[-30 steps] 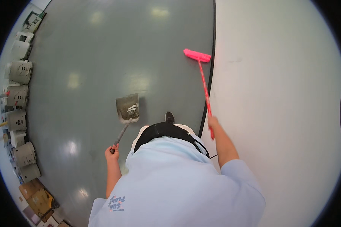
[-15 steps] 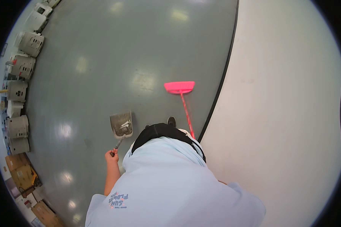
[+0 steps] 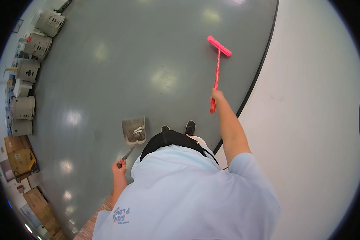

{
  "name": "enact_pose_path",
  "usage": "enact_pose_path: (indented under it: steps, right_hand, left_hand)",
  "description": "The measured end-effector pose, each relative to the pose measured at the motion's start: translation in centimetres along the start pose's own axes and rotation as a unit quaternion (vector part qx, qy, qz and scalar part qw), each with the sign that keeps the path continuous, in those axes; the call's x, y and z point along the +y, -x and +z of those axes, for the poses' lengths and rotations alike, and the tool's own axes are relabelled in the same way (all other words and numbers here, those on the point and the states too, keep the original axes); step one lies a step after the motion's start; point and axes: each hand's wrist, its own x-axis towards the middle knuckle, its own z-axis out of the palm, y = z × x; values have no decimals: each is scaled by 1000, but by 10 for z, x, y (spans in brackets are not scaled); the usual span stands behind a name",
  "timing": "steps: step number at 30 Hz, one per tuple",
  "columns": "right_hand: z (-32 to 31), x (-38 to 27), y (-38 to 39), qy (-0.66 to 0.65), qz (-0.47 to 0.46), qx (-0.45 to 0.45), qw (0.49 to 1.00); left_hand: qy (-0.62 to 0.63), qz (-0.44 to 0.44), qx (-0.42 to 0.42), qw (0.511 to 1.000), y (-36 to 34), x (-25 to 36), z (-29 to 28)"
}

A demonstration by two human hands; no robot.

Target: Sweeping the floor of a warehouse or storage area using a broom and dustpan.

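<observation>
My left hand is closed round the dark handle of a grey dustpan, whose pan sits to the left of my feet. Several small white scraps and some dirt lie in the pan. Out in front on the right, my right hand grips the red handle of a pink broom. The arm is stretched forward. The broom's head points away from me, slanted, near the dark strip along the wall; whether its bristles touch the floor I cannot tell.
A white wall with a dark strip along its foot runs down my right. Grey-white bins line the far left, with cardboard boxes nearer. My dark shoes stand on the grey floor.
My right hand, hidden before, has come into view gripping the broom's handle. The broom has swung forward and right, its head turning slantwise. My left hand keeps holding the dustpan.
</observation>
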Motion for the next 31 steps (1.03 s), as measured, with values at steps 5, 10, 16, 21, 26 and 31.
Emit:
enact_pose_path:
  steps: [5, 10, 16, 21, 26, 31]
  right_hand:
    - [26, 14, 32, -23, -4, -88, 996]
    - [43, 15, 107, 101, -14, -154, 983]
    - [95, -67, 140, 406, -107, -231, 878]
    - [188, -146, 125, 626, -275, -262, 681]
    - [256, -253, 148, 748, -326, -231, 530]
    - [287, -277, 114, 797, -275, -216, 492]
  left_hand:
    - [200, -23, 37, 979, 15, -86, -28]
    - [329, -82, 50, 939, 20, -100, -21]
    - [8, 86, 19, 996, 34, -46, 21]
    - [263, -68, 134, 953, 66, -2, 62]
    - [567, -227, 266, 746, 114, 89, 112]
    - [613, -242, 292, 693, 140, 140, 114]
